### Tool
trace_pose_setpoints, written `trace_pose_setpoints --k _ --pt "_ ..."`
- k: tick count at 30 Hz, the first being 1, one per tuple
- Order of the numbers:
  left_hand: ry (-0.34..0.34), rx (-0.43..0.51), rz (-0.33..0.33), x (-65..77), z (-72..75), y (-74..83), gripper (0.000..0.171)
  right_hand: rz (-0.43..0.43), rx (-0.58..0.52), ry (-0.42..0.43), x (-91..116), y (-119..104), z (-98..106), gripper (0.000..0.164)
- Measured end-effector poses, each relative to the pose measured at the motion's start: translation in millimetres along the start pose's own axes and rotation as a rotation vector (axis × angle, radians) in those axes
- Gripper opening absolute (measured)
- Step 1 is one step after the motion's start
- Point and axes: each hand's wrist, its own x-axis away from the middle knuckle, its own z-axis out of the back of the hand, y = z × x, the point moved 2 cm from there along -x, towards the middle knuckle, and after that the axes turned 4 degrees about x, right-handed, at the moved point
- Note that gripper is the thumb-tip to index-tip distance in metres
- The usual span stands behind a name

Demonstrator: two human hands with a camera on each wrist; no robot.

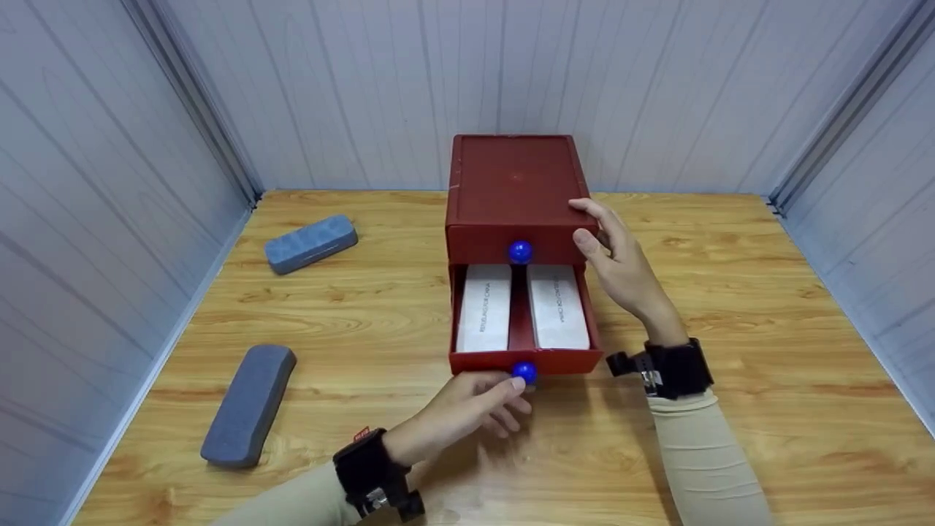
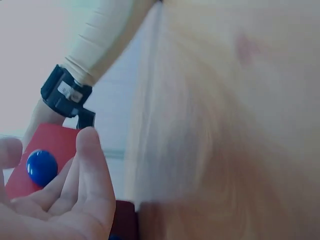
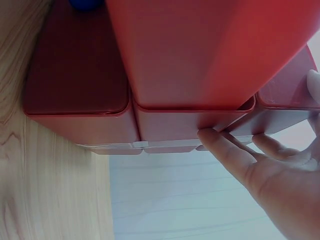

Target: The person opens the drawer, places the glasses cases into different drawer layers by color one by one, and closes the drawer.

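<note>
A red cabinet of stacked drawers stands against the back wall. Its middle drawer is pulled out, and two white boxes with printed text lie lengthwise in it. My left hand is at that drawer's blue knob, fingers loosely bent below it. In the left wrist view the thumb looks apart from the knob. My right hand rests on the cabinet's right front corner, thumb on the upper drawer's front. The right wrist view shows extended fingers against the cabinet's side.
Two blue-grey elongated blocks with rounded edges lie left on the wooden table: a lighter one towards the back and a darker one nearer. A lower drawer of the cabinet is pushed in. Pale panel walls enclose the table.
</note>
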Motion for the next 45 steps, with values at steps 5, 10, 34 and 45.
trace_pose_setpoints --k 5,10,34,45 --pt "0.034 0.154 0.053 -2.2 -6.5 -0.3 0.050 -0.004 0.002 -0.003 -0.1 -0.8 -0.3 0.044" --pt "0.052 0.259 0.087 -2.8 -9.0 -0.2 0.051 0.000 0.007 0.005 0.1 -0.9 0.1 0.044" --pt "0.103 0.326 0.021 -24.0 -3.1 -0.6 0.044 0.025 0.033 0.019 -0.2 1.3 -0.4 0.043" --pt "0.110 0.305 -0.014 -33.9 0.2 3.4 0.048 0.029 0.029 0.018 -0.3 -0.5 -0.6 0.043"
